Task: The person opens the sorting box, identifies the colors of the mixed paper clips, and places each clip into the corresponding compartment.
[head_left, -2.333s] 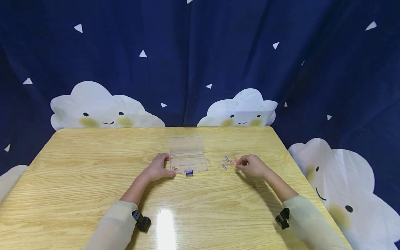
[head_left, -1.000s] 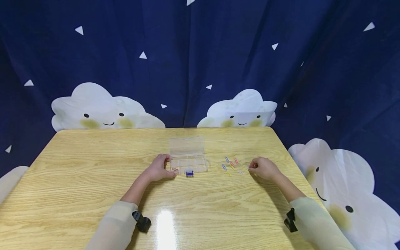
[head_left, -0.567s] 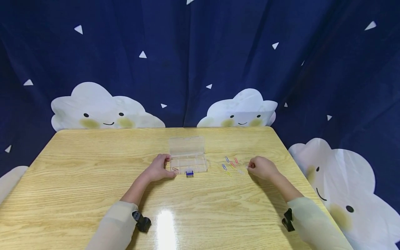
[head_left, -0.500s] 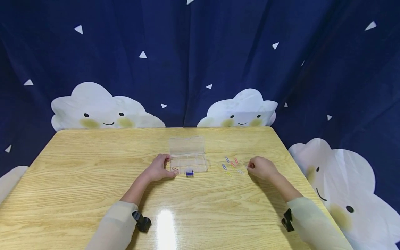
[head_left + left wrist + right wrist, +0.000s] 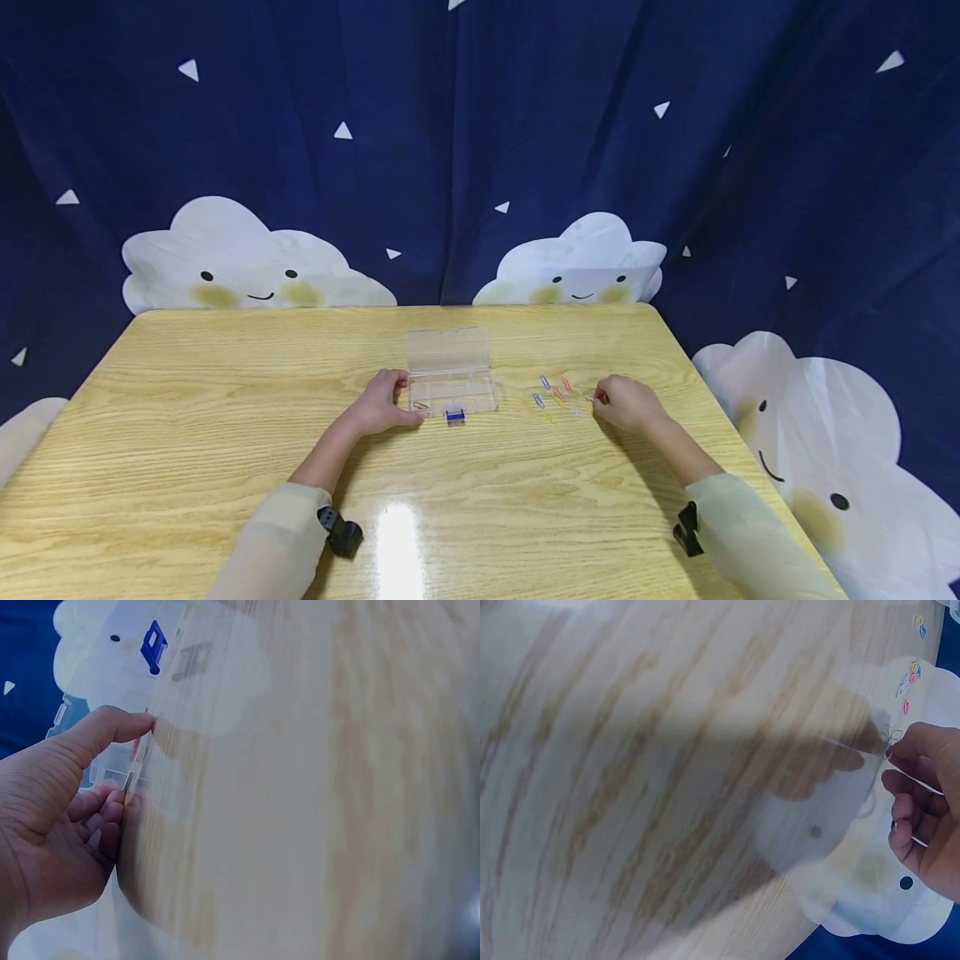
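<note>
My left hand [image 5: 381, 404] holds the left end of a clear plastic compartment box [image 5: 480, 410], thumb at the front wall and fingers behind. The box's clear lid [image 5: 447, 350] is swung up at the back, and a blue latch [image 5: 455, 415] sits at its front. Inside, in the front left compartment, lies a red paper clip [image 5: 420, 406]. On the right, my right hand [image 5: 628, 402] pinches a pale paper clip [image 5: 892, 741] between thumb and index finger, close over the tabletop. Left of that hand lie loose blue paper clips [image 5: 538, 401], a pink one [image 5: 567, 387] and a yellow one [image 5: 550, 417].
A white paper clip [image 5: 577, 412] lies at the near right of the loose group. The wooden table [image 5: 225, 433] ends at the back against a dark blue curtain [image 5: 420, 150] with printed clouds. Each wrist carries a black camera.
My right hand has moved right from the coloured clips to the pale paper clip and shifted slightly back left, pinching it. The left hand and the box stay in place.
</note>
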Motion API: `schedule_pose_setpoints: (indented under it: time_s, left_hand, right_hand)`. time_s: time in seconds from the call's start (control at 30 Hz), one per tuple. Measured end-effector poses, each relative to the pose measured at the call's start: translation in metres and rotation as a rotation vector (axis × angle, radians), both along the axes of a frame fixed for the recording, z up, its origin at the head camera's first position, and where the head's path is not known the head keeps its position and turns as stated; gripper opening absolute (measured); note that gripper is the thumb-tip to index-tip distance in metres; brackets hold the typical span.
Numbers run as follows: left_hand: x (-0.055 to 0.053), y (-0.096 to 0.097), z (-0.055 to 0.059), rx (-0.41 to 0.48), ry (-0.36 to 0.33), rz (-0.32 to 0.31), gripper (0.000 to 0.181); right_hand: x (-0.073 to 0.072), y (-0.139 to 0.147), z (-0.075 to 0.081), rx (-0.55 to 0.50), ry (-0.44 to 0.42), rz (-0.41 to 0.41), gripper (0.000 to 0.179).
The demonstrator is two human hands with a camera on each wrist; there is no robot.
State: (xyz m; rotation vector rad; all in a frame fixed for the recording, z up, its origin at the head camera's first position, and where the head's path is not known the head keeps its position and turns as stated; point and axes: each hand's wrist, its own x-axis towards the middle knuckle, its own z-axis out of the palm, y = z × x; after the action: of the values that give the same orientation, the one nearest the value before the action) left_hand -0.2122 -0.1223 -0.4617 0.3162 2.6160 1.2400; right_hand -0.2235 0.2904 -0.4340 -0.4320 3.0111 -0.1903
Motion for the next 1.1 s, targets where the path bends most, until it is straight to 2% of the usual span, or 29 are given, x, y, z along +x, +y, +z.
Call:
schedule_pose_setpoints:
  time_s: [0.37,0.6,1.1]
  left_hand:
    - [0.001,0.001,0.0,-0.007,0.004,0.005,0.078]
    - [0.0,0.001,0.0,-0.019,0.001,0.004,0.077]
    - [-0.001,0.0,0.001,-0.041,0.001,0.002,0.074]
  right_hand:
    - [0.004,0.0,0.0,0.0,0.005,-0.006,0.011]
    - [0.004,-0.003,0.007,-0.016,0.018,0.01,0.011]
    - [0.006,-0.02,0.017,-0.059,-0.013,0.019,0.013]
